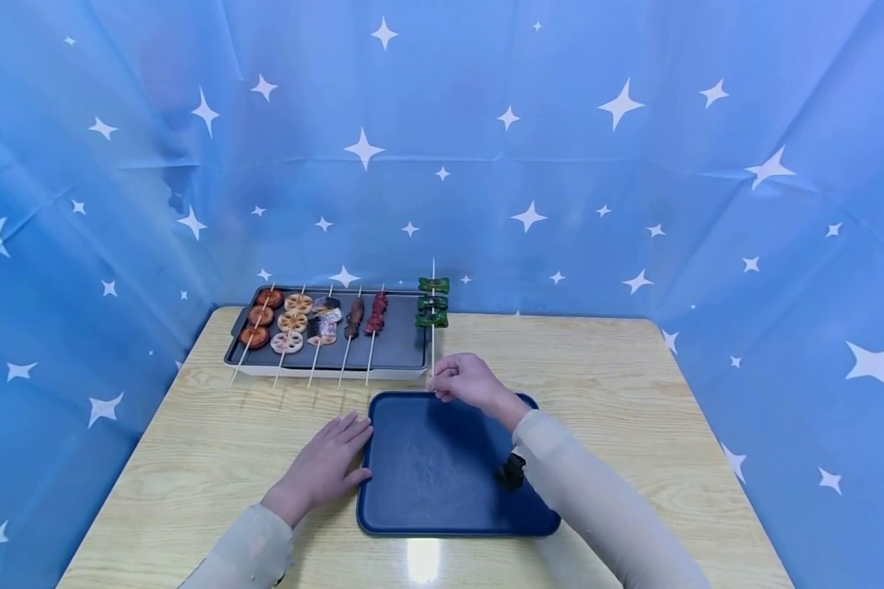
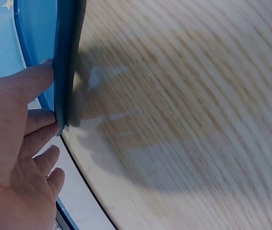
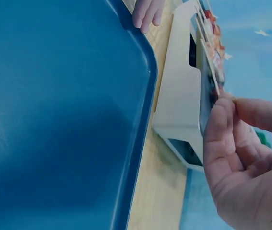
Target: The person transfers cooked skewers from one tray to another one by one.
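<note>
My right hand pinches the bottom of a thin wooden skewer threaded with green pepper pieces. The skewer stands over the right end of a dark grill plate, its tip toward the backdrop. In the right wrist view the thumb and fingertips of the right hand meet at the stick; the green pieces are mostly hidden behind the hand. Fingers straight, my left hand touches the left edge of a blue tray. The left wrist view shows that hand against the tray's rim.
On the grill plate lie several skewers: round brown-red slices, lotus root slices, fish pieces, brown meat and red meat. Their sticks overhang the front edge. A starry blue cloth surrounds the wooden table.
</note>
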The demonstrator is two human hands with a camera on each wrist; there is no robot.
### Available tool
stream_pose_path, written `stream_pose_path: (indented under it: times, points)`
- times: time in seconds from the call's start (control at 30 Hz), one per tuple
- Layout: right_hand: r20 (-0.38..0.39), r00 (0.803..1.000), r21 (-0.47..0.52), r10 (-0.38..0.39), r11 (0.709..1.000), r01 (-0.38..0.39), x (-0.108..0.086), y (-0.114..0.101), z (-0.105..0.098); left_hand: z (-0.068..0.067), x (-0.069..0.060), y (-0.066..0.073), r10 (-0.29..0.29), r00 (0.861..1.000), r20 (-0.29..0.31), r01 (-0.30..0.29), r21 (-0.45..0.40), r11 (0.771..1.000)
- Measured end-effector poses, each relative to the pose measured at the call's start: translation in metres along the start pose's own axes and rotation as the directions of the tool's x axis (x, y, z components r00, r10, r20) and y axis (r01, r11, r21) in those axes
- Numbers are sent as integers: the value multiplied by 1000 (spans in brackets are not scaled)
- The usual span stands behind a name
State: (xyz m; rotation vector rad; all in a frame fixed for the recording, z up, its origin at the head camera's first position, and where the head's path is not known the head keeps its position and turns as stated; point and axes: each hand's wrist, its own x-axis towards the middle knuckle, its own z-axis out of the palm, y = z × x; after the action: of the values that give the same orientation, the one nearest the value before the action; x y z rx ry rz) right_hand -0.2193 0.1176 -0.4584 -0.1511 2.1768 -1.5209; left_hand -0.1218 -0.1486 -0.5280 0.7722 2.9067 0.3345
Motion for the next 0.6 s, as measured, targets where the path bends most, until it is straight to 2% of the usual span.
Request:
stream_pose_path:
  times: [0.23,0.6]
  points:
    - [37,999,44,-21,999,20,-9,6,-12,0,2,-1,-9,1000,14,9,-2,1000]
    - [20,1000,-22,1,1000,-1,-29,21,-31,0,1,-2,5,1000,6,-5,-12,1000]
